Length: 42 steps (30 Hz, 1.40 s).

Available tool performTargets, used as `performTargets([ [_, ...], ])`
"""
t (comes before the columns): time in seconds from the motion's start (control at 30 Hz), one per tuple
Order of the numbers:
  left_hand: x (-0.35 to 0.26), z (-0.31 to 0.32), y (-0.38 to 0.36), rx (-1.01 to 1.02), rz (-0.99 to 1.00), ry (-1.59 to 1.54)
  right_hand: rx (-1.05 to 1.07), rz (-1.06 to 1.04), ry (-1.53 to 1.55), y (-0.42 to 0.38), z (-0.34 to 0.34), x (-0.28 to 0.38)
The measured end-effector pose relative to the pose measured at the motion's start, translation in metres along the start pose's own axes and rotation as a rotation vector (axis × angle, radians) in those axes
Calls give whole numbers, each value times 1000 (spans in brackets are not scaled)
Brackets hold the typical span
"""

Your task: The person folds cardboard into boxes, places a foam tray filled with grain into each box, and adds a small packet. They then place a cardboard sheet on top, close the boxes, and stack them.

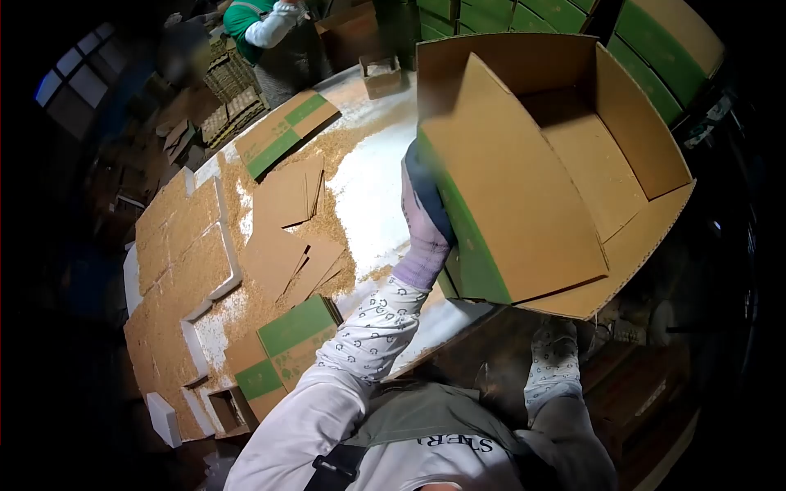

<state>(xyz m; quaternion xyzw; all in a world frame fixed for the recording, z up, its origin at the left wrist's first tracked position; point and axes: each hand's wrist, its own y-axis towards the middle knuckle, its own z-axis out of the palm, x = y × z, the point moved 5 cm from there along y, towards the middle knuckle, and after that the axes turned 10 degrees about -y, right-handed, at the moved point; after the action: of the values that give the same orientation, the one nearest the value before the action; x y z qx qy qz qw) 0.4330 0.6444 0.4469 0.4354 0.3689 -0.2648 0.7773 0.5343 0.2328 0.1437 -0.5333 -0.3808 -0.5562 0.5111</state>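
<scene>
A large open cardboard box with a green band on its outside is tilted in front of me, above the right part of the table. One broad inner flap or panel stands partly across its opening, and the visible inside is bare. My left hand, in a purple and dark blue glove, holds the box at its left side; its fingertips are hidden behind the cardboard. The right sleeve reaches up under the box's lower edge, and the box hides my right hand.
The table carries sawdust-like crumbs, flat cardboard sheets and green-printed folded cartons. White foam edging borders a crumb-covered area at left. A small box sits at the far end, near another person. Green boxes are stacked behind.
</scene>
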Motion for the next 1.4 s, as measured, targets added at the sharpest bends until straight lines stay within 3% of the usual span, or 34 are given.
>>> performTargets([
  [0.03,1,-14,2,32,82,80,6,2,-5,-5,6,-1],
  [0.1,11,-29,6,19,-82,-210,26,0,-11,-8,15,-10],
  [0.13,25,-35,8,-59,-113,-191,37,-5,-18,-11,19,-13],
  [0.17,19,-39,10,-44,-35,211,51,-10,-21,-16,25,-13],
  [0.23,3,-33,11,-101,-109,299,86,-35,-35,-17,36,-17],
  [0.3,7,-38,4,-178,26,464,118,-65,-45,-18,47,-18],
  [0.37,-8,-49,6,-1,-75,421,125,-109,-64,-24,51,-23],
  [0.43,-27,-87,-28,63,-186,628,63,-195,-106,-36,49,-36],
  [0.5,-66,-166,-85,190,-67,846,-204,-58,-125,-86,49,-35],
  [0.53,-81,-216,-121,298,-79,1093,-244,-2,-102,-103,36,-76],
  [0.63,-123,-401,-263,388,-555,1449,-204,202,-38,-183,32,-220],
  [0.67,-156,-442,-309,484,-690,1578,-198,225,-150,-233,58,-235],
  [0.7,-169,-487,-362,588,-895,1631,-160,421,-152,-272,87,-230],
  [0.73,-180,-513,-400,645,-978,1653,-72,498,-264,-325,136,-196],
  [0.77,-187,-528,-431,696,-1072,1662,65,442,-272,-336,164,-208],
  [0.8,-187,-532,-439,658,-971,1673,124,403,-302,-347,202,-198],
  [0.9,-190,-535,-424,622,-766,1632,429,144,-243,-370,329,-80],
  [0.97,-200,-535,-412,681,-791,1555,536,-193,-522,-364,377,-39],
  [1.0,-213,-528,-404,748,-614,1568,571,-335,-707,-375,401,3],
  [1.03,-224,-522,-397,784,-576,1561,618,-413,-717,-376,416,21],
  [1.1,-252,-509,-375,864,-501,1552,696,-347,-807,-362,434,24],
  [1.17,-325,-473,-303,761,-249,1490,550,-363,-630,-369,449,63],
  [1.23,-373,-458,-256,665,-536,1391,474,-28,-140,-375,469,72],
  [1.3,-384,-454,-237,603,-526,1314,558,-53,92,-430,516,100],
  [1.33,-375,-457,-232,647,-641,1370,619,-113,-106,-452,541,102],
  [1.37,-362,-465,-235,620,-669,1397,579,-373,-613,-465,561,102],
  [1.4,-344,-477,-240,595,-701,1424,649,-350,-828,-486,575,111],
])
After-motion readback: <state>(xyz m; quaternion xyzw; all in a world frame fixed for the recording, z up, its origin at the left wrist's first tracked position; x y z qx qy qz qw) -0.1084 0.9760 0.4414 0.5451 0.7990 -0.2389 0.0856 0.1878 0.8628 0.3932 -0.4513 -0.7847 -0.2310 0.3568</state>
